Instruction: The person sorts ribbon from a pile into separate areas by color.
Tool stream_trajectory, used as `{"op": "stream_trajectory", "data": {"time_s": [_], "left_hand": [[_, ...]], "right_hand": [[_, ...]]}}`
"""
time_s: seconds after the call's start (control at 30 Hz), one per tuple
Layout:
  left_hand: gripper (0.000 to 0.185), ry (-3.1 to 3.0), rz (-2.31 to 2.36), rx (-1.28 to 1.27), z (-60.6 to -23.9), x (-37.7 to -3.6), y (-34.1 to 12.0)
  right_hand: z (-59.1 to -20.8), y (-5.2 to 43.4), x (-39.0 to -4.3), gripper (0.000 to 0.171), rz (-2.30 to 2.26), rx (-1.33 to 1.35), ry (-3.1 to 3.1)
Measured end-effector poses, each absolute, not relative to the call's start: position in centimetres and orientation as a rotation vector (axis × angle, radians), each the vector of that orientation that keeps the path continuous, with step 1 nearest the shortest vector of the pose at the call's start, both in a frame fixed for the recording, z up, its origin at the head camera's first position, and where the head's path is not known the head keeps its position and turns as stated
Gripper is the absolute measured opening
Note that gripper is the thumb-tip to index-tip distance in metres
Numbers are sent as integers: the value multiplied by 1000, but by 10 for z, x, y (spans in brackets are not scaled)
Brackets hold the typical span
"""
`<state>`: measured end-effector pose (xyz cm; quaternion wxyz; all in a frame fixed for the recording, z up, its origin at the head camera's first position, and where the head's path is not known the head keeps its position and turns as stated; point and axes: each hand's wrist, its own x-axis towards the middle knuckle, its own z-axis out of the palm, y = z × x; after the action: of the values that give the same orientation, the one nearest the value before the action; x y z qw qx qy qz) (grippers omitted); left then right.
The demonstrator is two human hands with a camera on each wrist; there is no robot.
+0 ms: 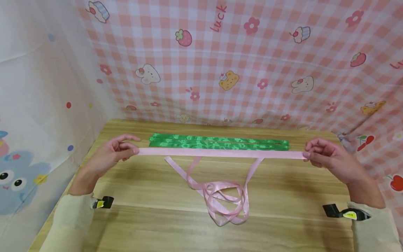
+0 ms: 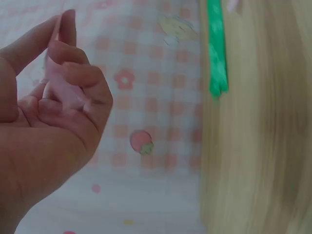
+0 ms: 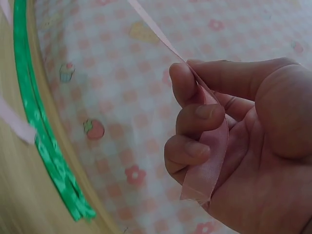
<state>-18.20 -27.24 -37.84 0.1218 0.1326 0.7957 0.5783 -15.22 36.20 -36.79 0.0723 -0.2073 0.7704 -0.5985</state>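
Observation:
A pink ribbon point(image 1: 220, 153) is stretched taut between both hands above the wooden table point(image 1: 157, 217). My left hand point(image 1: 117, 150) pinches its left end; in the left wrist view the hand point(image 2: 58, 102) curls its fingers round the pink ribbon point(image 2: 61, 90). My right hand point(image 1: 321, 154) pinches the right end, and the right wrist view shows the hand point(image 3: 219, 136) with the pink ribbon point(image 3: 207, 161) folded in its fingers. Slack ribbon hangs down into a loose pile point(image 1: 225, 199). Folded green ribbon point(image 1: 218, 142) lies flat just behind the pink one.
Pink checked cloth point(image 1: 239, 63) with cartoon prints walls the back and right. A white cartoon sheet point(image 1: 34, 105) walls the left. The green ribbon's end point(image 2: 217, 53) shows near the table's edge, as does the green ribbon point(image 3: 44, 136) in the right wrist view.

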Motion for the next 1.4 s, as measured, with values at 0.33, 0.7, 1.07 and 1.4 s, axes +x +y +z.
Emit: {"op": "stream_trajectory", "data": {"time_s": [0.33,0.7,1.07,1.4], "left_hand": [[22,2279,1727,210,-407,-194,-298],[20,2028,2002,116,-427,-200,-308],[18,2066,1982,82,-436,-199,-314],[48,2248,1869,-55,-457,-216,-298]], "right_hand": [[-402,390,-157,6,-1642,-352,2445],[-421,398,-156,5,-1655,-268,2464],[-436,404,-155,10,-1766,-288,2376],[-452,394,-171,13,-1719,45,2534]]}}
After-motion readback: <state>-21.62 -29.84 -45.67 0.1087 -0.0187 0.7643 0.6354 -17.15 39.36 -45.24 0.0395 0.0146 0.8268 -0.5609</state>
